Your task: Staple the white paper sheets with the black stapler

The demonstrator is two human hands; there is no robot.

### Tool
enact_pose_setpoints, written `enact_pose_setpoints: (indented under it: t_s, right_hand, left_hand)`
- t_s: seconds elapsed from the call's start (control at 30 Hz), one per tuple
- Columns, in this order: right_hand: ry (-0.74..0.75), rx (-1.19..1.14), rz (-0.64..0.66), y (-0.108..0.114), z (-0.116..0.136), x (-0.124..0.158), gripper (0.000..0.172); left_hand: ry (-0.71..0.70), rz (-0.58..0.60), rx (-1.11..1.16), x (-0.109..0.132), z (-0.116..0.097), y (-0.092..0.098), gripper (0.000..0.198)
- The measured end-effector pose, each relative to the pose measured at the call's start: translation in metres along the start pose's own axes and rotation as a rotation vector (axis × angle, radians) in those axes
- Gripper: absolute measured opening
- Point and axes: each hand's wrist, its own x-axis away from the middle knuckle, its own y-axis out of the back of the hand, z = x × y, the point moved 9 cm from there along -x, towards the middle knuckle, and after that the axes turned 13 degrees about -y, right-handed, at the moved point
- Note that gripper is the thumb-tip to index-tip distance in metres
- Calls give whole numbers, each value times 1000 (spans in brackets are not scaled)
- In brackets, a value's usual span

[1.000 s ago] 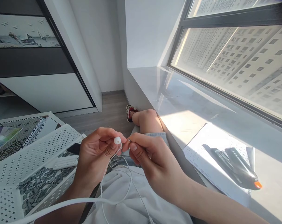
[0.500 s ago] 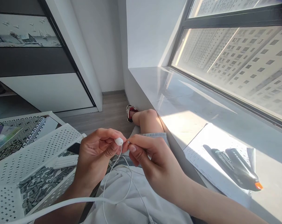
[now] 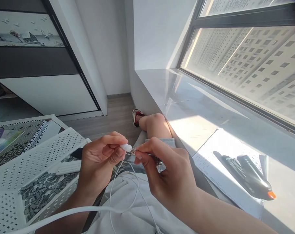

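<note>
A white earbud (image 3: pixel 126 148) is pinched between the thumb and forefinger of my left hand (image 3: pixel 98 159), its rounded tip pointing right. Close by, my right hand (image 3: pixel 169 169) grips some thin, shiny, wire-like strands (image 3: pixel 133 150) between thumb and forefinger. Their near end meets or almost meets the earbud's tip; I cannot tell whether they touch. A few glints show under the right fingers, too small to name. The thin white earphone cord (image 3: pixel 137 185) drops from the earbud and loops over my lap.
A thicker white cable (image 3: pixel 76 209) crosses in front of my left forearm. White perforated trays (image 3: pixel 37 152) with small grey pieces stand at left. On the sunlit windowsill (image 3: pixel 179 107) lie papers (image 3: pixel 208 162) and a dark object with an orange tip (image 3: pixel 254 175).
The earbud has turned so its tip faces my right hand. My right fingers have shifted slightly, and more of the thin shiny strands now shows between them and the earbud.
</note>
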Motion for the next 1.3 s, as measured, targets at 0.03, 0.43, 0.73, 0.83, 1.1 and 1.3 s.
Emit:
enact_pose_setpoints:
  t_s: [0.03, 0.43, 0.73, 0.83, 1.1, 1.3]
  right_hand:
    - [18, 31, -29, 2, 1, 1, 18]
    - [123, 113, -100, 9, 9, 5, 25]
    - [8, 32, -3, 7, 3, 1, 19]
    - [-126, -65, 100, 3, -4, -3, 16]
    - [-379, -320, 318, -6, -14, -11, 28]
    - [-388, -365, 339, -8, -14, -10, 30]
  left_hand:
    - [0, 0, -7, 1, 0, 1, 12]
    - [37, -39, -119, 1, -1, 5, 16]
    - [-47, 57, -133, 1, -10, -3, 12]
    - [-51, 77, -107, 2, -8, -4, 13]
    - [6, -4, -124, 3, -2, 3, 10]
    - [40, -44, -104, 3, 2, 7, 18]
